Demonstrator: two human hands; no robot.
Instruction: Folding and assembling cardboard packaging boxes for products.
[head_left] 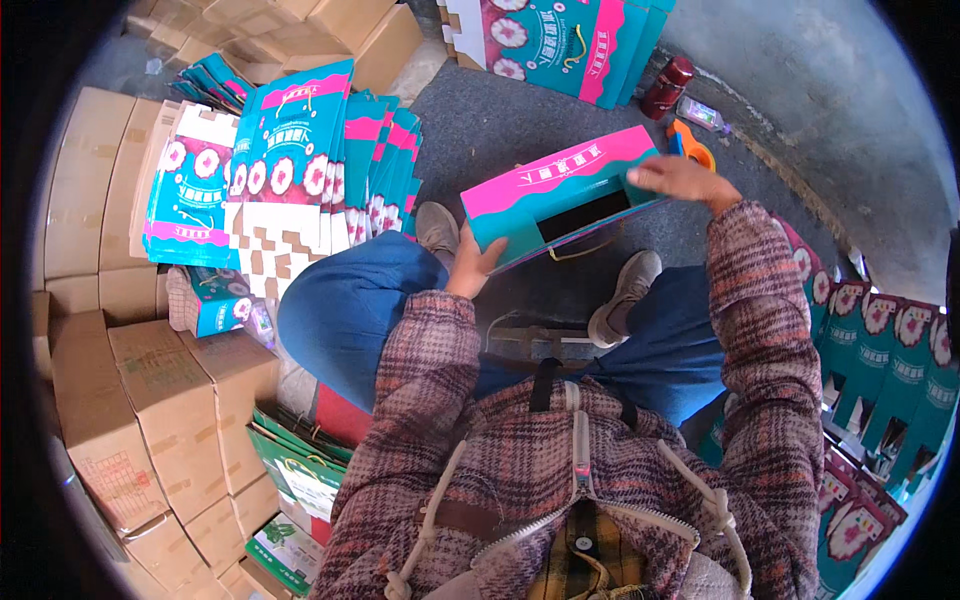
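The carton [560, 195] hangs between both hands above the knees. Left hand [472, 265] clasps its near corner, right hand [680, 180] pinches the far end; I'd press opposite corners evenly to square it.

Teal and pink gift box [560, 195] held between both hands, left hand [472, 265] underneath, right hand [680, 180] on its far end

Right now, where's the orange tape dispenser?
In the head view, the orange tape dispenser lies on the grey floor at upper right, just beyond the right hand, beside the dark red bottle.
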